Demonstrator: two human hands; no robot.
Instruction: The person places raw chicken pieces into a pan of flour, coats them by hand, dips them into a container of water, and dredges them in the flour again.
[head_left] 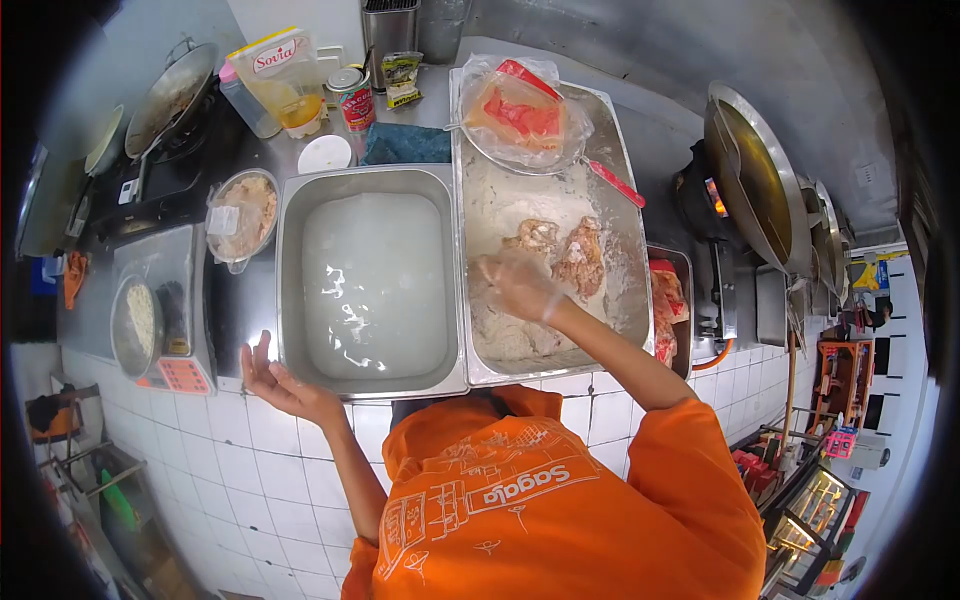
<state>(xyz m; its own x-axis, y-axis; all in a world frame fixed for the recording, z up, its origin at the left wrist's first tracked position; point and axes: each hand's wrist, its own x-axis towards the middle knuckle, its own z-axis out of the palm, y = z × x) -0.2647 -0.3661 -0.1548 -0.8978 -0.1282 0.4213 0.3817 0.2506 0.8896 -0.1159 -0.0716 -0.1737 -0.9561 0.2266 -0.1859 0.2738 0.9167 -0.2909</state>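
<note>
My right hand (522, 287), in a thin clear glove, is low over the flour (508, 208) in the large metal tray (640, 300). Just beyond its fingers lie flour-coated chicken pieces (580, 258). Blur hides how those fingers are bent and whether they grip anything. Bare and holding nothing, my left hand (285, 385) is raised with fingers apart near the front left corner of a metal pan of cloudy water (375, 280). A plastic-lined bowl with a red-and-clear packet (522, 115) sits at the flour tray's far end, beside a red handle (615, 184).
Left of the water pan are a tub of pale food (243, 212) and a scale (185, 370) carrying a bowl of white grains (138, 328). A can (352, 100) and a blue cloth (408, 144) stand behind. At right, a burner flame (716, 197) shows near a large oil wok (755, 180).
</note>
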